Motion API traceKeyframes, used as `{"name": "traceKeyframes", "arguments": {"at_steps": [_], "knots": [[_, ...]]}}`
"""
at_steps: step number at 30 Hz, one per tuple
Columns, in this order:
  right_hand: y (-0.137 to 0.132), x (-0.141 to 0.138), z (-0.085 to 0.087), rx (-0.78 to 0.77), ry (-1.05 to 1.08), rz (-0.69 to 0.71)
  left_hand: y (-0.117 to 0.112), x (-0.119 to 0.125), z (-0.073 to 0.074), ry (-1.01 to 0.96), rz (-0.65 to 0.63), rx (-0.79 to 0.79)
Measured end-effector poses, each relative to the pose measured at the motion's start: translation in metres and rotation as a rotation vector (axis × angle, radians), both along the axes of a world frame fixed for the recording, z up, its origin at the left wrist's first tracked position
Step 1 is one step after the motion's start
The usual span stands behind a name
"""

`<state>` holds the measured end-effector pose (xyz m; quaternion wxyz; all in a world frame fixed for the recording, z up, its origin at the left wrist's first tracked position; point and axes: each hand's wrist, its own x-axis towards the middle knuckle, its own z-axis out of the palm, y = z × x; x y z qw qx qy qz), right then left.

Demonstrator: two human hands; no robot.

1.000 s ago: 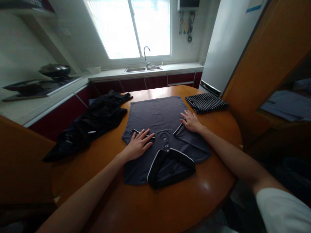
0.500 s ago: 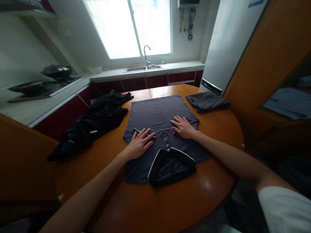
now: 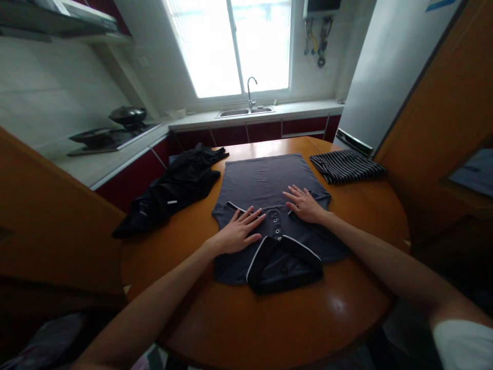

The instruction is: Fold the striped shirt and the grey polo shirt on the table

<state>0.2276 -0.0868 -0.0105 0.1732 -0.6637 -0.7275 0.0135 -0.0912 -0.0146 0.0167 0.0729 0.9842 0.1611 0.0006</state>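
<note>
A dark grey polo shirt [image 3: 262,180] lies spread on the round wooden table [image 3: 246,324], its hem toward the window. The black collar [image 3: 296,285] with white edging faces me, and the buttoned placket [image 3: 276,222] runs up from it. My left hand [image 3: 239,232] rests flat with fingers spread on the shirt, over a white-trimmed sleeve cuff left of the placket. On the other side, my right hand [image 3: 304,203] lies flat over the second folded-in sleeve, fingers stretched out. Neither hand grips anything.
A crumpled black garment [image 3: 173,190] lies at the table's left. Folded black-and-white striped cloth [image 3: 346,165] sits at the back right. Beyond are a counter with a sink [image 3: 246,111], a stove with a pan [image 3: 129,114], and a fridge [image 3: 389,77] at right.
The whole view has shifted, so everything appears further right. My left hand has slid slightly toward the placket; my right hand stays flat on the shirt.
</note>
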Motion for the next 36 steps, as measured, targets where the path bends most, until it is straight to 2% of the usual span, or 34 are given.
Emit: {"name": "traceKeyframes", "arguments": {"at_steps": [4,8,11,14,17,19,22,25,29,33,36], "knots": [[0.006,0.025,0.002,0.137,0.098,-0.134,0.005,0.003,0.001,-0.178,0.051,-0.068],[0.011,0.057,0.002,0.223,0.164,-0.228,0.019,0.004,-0.003,-0.399,0.225,-0.048],[0.013,0.070,-0.001,0.247,0.184,-0.240,0.026,0.002,-0.006,-0.410,0.324,-0.019],[0.013,0.063,-0.004,0.201,0.162,-0.237,0.027,-0.001,-0.009,-0.238,0.369,0.012],[0.009,0.044,-0.006,0.041,0.077,-0.212,0.025,-0.003,-0.011,-0.073,0.334,0.004],[0.007,0.032,-0.006,-0.029,0.012,-0.206,0.024,-0.004,-0.010,-0.061,0.309,-0.007],[0.004,0.023,0.001,0.007,-0.036,-0.190,0.017,-0.003,-0.002,-0.123,0.204,-0.038],[-0.001,0.017,0.012,0.072,0.002,-0.072,-0.003,0.001,0.013,-0.158,0.002,-0.130],[-0.030,-0.004,0.027,0.097,0.121,0.205,-0.046,-0.004,0.028,-0.090,-0.192,-0.217],[-0.088,-0.027,0.032,-0.042,0.213,0.465,-0.081,-0.026,0.025,-0.014,-0.252,-0.234],[-0.131,-0.035,0.033,-0.156,0.203,0.548,-0.095,-0.044,0.021,-0.023,-0.250,-0.203]]}}
